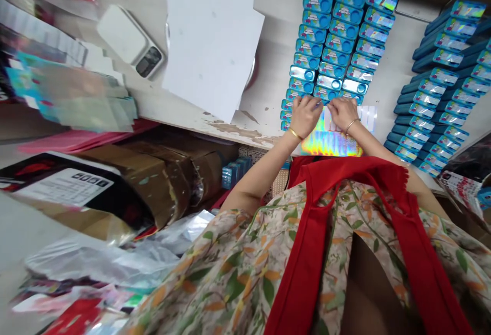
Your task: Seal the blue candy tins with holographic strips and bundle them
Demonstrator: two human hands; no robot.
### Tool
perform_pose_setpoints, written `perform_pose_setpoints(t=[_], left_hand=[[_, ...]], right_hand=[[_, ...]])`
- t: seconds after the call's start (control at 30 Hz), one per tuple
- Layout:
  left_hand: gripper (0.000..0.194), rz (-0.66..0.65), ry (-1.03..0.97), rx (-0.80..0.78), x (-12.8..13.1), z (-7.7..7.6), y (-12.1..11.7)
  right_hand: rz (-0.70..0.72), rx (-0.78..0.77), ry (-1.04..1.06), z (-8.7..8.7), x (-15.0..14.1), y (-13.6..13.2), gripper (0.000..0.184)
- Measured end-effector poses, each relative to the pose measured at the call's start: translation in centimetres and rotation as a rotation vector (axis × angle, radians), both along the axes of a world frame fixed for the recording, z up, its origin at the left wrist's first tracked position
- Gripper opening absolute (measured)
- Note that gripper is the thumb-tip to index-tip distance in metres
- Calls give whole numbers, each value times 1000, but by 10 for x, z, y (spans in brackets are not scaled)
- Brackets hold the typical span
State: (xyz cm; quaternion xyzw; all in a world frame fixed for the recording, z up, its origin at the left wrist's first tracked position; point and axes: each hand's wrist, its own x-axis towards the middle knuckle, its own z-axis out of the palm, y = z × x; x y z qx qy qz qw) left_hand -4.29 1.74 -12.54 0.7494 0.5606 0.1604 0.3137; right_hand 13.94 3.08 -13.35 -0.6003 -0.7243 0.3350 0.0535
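Blue small boxes (pixel 335 58) stand in long rows on the white table, several with shiny rainbow strips on their faces. At the near end of these rows my left hand (pixel 306 115), a gold bangle at its wrist, has its fingers bent and drawn together. Close beside it, my right hand (pixel 344 113) is curled the same way. The fingertips meet the nearest boxes, but anything pinched in them is too small to make out. Under and between both hands lies a shiny rainbow sticker sheet (pixel 332 143) at the table edge.
More blue boxes (pixel 433 99) stand in rows to the right. Left of the rows are white paper sheets (pixel 210 33), a white digital scale (pixel 128 38) and fanned plastic pouches (pixel 84 94). A cardboard box (pixel 153 181) and plastic bags (pixel 103 261) sit below on the left.
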Motion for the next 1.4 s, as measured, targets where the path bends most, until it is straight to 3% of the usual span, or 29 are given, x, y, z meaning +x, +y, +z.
perform_pose_setpoints(t=[0.17, 0.27, 0.33, 0.43, 0.5, 0.57, 0.63, 0.73, 0.83, 0.93, 1.1, 1.23, 1.4], left_hand=[[27, -49, 19, -2, 0, -5, -29], [25, -126, 10, -1, -4, 10, -53], [24, -98, -83, 28, -5, 28, -67], [25, 211, -338, 77, 0, 53, -69], [27, 467, -497, 55, 9, 59, -56], [30, 624, -620, -10, 18, 55, -38], [30, 691, -701, -97, 28, 44, -21], [27, 738, -762, -227, 43, 26, -5], [26, 705, -778, -282, 59, 10, 5], [27, 605, -677, -216, 77, -4, 20], [26, 506, -333, -77, 105, -20, 45], [23, 496, -171, -99, 114, -25, 47], [23, 471, -167, -66, 115, -33, 44]], right_hand=[[-12, 15, -15, -2, 0, -3, 33], [9, 21, -33, -3, -1, -5, 35], [20, 11, -38, -2, -1, -7, 39], [-11, 56, 38, 5, 3, -12, 48], [-71, 133, 160, 14, 7, -17, 57], [-131, 199, 320, 24, 11, -23, 69], [-200, 202, 454, 33, 12, -29, 74], [-387, 100, 569, 37, 15, -32, 68], [-524, 56, 615, 31, 29, -24, 62], [-510, 83, 507, 20, 59, -9, 59], [-460, 45, 171, 1, 100, 13, 57], [-439, 17, 61, -13, 105, 19, 59], [-401, 33, 57, -31, 106, 18, 64]])
